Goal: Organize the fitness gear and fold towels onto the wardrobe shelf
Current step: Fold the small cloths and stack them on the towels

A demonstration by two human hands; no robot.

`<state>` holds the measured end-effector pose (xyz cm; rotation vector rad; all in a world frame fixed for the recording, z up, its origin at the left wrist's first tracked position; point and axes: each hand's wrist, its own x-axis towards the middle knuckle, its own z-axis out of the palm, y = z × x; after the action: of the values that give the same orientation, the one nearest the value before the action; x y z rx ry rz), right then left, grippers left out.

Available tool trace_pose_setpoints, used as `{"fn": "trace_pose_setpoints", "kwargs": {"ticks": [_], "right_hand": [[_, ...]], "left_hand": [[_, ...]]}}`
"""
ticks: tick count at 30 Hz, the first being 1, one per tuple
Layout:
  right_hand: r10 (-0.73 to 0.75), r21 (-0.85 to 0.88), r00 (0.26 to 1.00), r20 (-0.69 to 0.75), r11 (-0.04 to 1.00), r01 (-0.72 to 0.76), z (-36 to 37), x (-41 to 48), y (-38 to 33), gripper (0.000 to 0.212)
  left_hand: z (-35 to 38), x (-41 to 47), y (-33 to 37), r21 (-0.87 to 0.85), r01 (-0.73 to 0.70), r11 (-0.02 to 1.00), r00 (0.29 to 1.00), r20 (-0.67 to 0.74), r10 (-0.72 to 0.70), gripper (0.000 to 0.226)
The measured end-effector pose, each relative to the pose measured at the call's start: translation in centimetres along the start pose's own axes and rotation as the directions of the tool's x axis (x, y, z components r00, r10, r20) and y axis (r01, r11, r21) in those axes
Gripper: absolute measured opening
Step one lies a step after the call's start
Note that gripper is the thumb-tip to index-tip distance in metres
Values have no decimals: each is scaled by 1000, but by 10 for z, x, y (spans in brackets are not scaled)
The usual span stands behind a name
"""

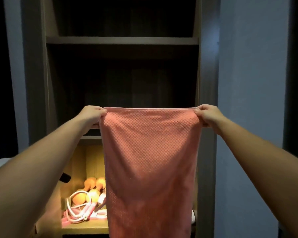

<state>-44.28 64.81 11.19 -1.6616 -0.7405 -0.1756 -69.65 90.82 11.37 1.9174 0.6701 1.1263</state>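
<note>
Head view: a pink towel (150, 162) hangs in front of the wardrobe (36, 86), spread flat and facing the camera. Its top edge runs level from 9 to 3 o'clock, and its long axis drops straight toward 6 o'clock, past the bottom of the picture. The left hand (91, 115) pinches the top corner at 9 o'clock and the right hand (207, 115) pinches the corner at 3 o'clock; both are closed tight on the cloth, fingers curled, thumbs toward the middle. The hands sit at the same height and look equally far out, so neither arm seems nearer to the towel.

Behind the towel, toward 12 o'clock, is a dark shelf (122, 40) with nothing visible on it. At 7 o'clock, a lit lower shelf (84, 228) holds orange dumbbells (91, 189) and a pink-and-white rope (79, 212), partly hidden by the towel's left edge.

A likely next fold brings the two corners together, or carries the top edge down.
</note>
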Motion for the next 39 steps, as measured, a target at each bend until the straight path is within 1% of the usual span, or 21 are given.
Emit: {"fn": "trace_pose_setpoints", "kwargs": {"ticks": [3, 7, 9, 12, 15, 18, 21, 23, 26, 29, 32, 34, 37, 39], "right_hand": [[-30, -57, 1000, -3, 998, 30, 5, 1, 8, 14], [-4, -45, 999, 32, 999, 6, 13, 6, 19, 14], [12, -55, 1000, 27, 998, -11, 17, 9, 24, 16], [-2, -50, 1000, 13, 999, 2, 21, 11, 26, 16], [-58, -49, 997, -46, 997, 55, 25, 7, 28, 16], [-110, 20, 986, -123, 993, 113, 31, -10, 35, 15], [-124, 89, 974, -191, 986, 143, 36, -41, 47, 14], [-121, 120, 967, -223, 981, 151, 40, -65, 57, 12], [-99, 150, 964, -246, 979, 139, 43, -105, 77, 9], [-87, 141, 964, -251, 982, 125, 40, -150, 96, 9], [-116, 97, 968, -224, 985, 141, 32, -200, 103, 10], [-144, 48, 962, -230, 986, 159, 26, -230, 105, 11], [-159, 15, 957, -243, 986, 168, 17, -264, 103, 12], [-161, 11, 952, -260, 985, 169, 11, -276, 98, 13]], "left_hand": [[4, 4, -7, 8, 20, 1000, 999, -31, -20, 25], [9, 8, -16, -9, 33, 999, 999, -3, -33, 24], [10, 10, -20, -12, 37, 999, 999, 7, -37, 22], [10, 11, -25, -29, 30, 999, 999, 19, -30, 21], [10, 6, -25, -87, -6, 996, 1000, -5, 5, 24], [11, -10, -29, -153, -38, 988, 998, -51, 30, 21], [16, -39, -40, -241, -30, 970, 997, -80, 11, 21], [19, -63, -51, -264, -25, 964, 995, -100, -2, 20], [22, -98, -72, -216, -29, 976, 992, -127, 1, 23], [21, -139, -92, -131, -51, 990, 987, -156, 30, 26], [13, -182, -109, -28, -87, 996, 977, -200, 80, 25], [6, -206, -117, 28, -102, 994, 968, -226, 106, 23], [-2, -235, -122, 45, -102, 994, 960, -257, 110, 23], [-7, -249, -120, 74, -99, 992, 961, -251, 114, 25]]}}
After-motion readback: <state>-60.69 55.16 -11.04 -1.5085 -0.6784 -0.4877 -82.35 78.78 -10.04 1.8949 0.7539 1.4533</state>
